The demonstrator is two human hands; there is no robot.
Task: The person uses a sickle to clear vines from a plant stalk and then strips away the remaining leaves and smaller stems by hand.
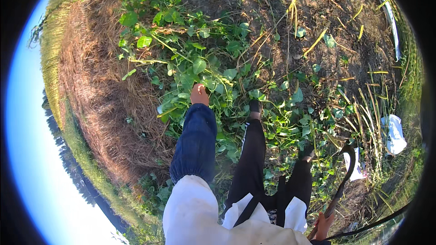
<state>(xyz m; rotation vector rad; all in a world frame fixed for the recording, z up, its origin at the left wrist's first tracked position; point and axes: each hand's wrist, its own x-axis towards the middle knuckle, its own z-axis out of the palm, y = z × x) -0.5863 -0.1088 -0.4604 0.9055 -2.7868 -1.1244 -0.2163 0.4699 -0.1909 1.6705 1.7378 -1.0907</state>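
My left hand (200, 95) reaches forward into a tangle of leafy green vines (199, 66). It looks closed around the stems, though leaves hide most of the fingers. Low on the right, my right hand (323, 226) is wrapped round the handle of a sickle (337, 195). The sickle's dark hooked end points up and away from me, apart from the vines my left hand touches. More broad-leaved vines spread around my feet.
Dry brown straw (109, 100) is heaped to the left. Bare soil with scattered cut stalks (318, 41) lies ahead. At right are a white bag (394, 135), a pale scrap (356, 165) and upright cut stems (372, 122). A dark strap or hose (372, 227) crosses at lower right.
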